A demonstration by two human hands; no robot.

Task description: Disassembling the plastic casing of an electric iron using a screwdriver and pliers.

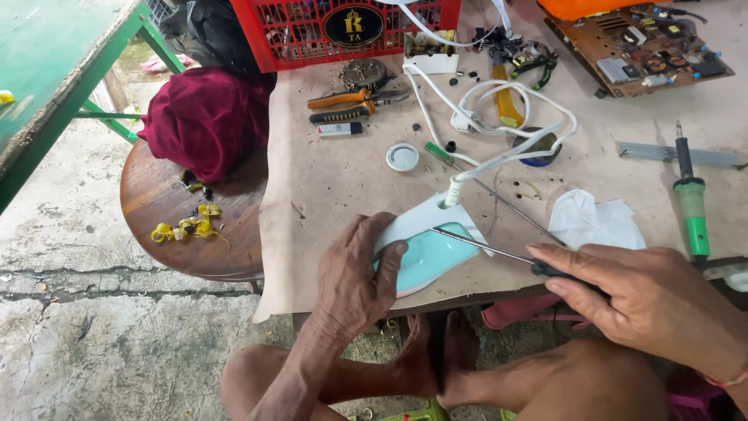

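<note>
1. Crate (312,35): red plastic lattice at the far edge of the table (327,187); dark odds and ends show through the mesh, too small to tell apart.
2. Iron (428,249): white body with a pale turquoise shell, smooth and wedge-shaped, lying at the near table edge between the two hands. A white cord (499,152) rises from its rear and loops across the table.
3. Left hand (354,277): fingers curled narrow over the iron's left side, thumb pressed on the turquoise shell, gripping it.
4. Right hand (647,300): fingers closed around the dark handle of a screwdriver (487,245); its thin metal shaft runs left and its tip touches the iron's top.
5. Pliers (354,105): orange and black grips, lying near the crate.
6. Soldering iron (692,206): green handle, metal tip, lying at the right, near the right hand.
7. Circuit board (647,47): brown, studded with parts, far right corner.
8. Cap (402,157): small white disc, mid-table.
9. Tissue (596,222): crumpled white sheet, just beyond the right hand.
10. Stool (187,234): round dark wood, left of the table, bearing a maroon cloth (202,117) and yellow scraps (191,228).
</note>
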